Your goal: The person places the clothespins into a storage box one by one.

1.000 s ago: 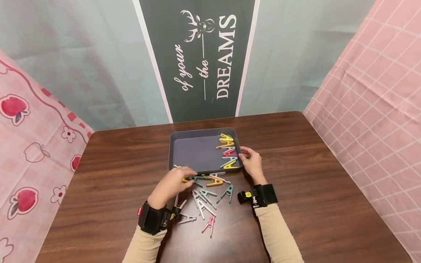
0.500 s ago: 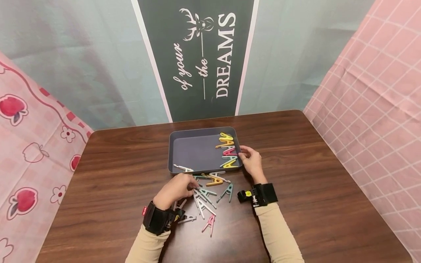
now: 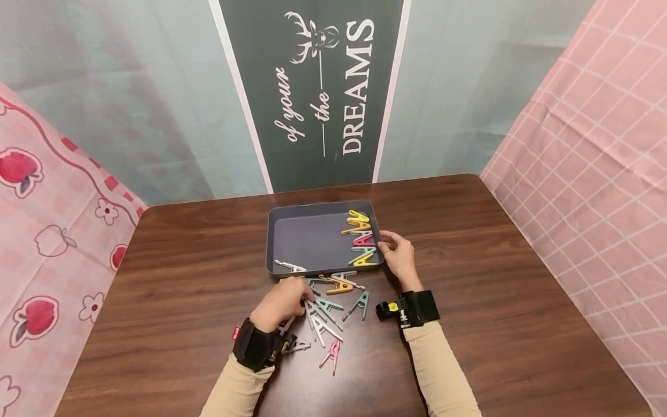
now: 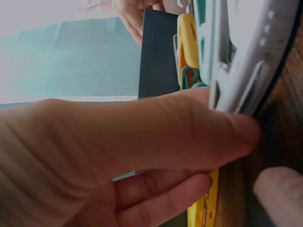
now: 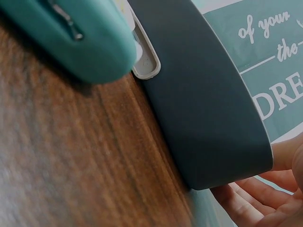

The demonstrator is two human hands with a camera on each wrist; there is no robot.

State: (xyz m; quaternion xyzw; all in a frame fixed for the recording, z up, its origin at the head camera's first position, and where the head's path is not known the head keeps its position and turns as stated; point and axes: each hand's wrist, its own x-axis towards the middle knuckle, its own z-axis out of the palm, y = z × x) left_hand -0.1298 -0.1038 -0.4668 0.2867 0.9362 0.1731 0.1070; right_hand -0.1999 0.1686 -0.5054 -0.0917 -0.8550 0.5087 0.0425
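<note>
Over the loose pile in front of the grey tray (image 3: 307, 237), my left hand (image 3: 281, 301) reaches down and pinches the end of a white clothespin (image 4: 260, 52). In the left wrist view the thumb lies against it; part of the grip is hidden. My right hand (image 3: 398, 258) grips the tray's right edge near the front corner, with the fingers outside the wall (image 5: 222, 118). Along the tray's right side lie several clothespins, such as a yellow clothespin (image 3: 358, 215) and a pink clothespin (image 3: 363, 240). Another white clothespin (image 3: 290, 267) lies in the front left corner.
Between the forearms, several loose clothespins lie on the wooden table (image 3: 521, 324). Among them are an orange clothespin (image 3: 340, 287), a green clothespin (image 3: 357, 305) and a pink clothespin (image 3: 331, 351). The tray's low walls stand just behind the pile. Curtains hang around the table.
My left hand has come from the tray's front left edge toward me and onto the white clothespins, uncovering the one in the tray's corner. The right hand has stayed at the tray's edge.
</note>
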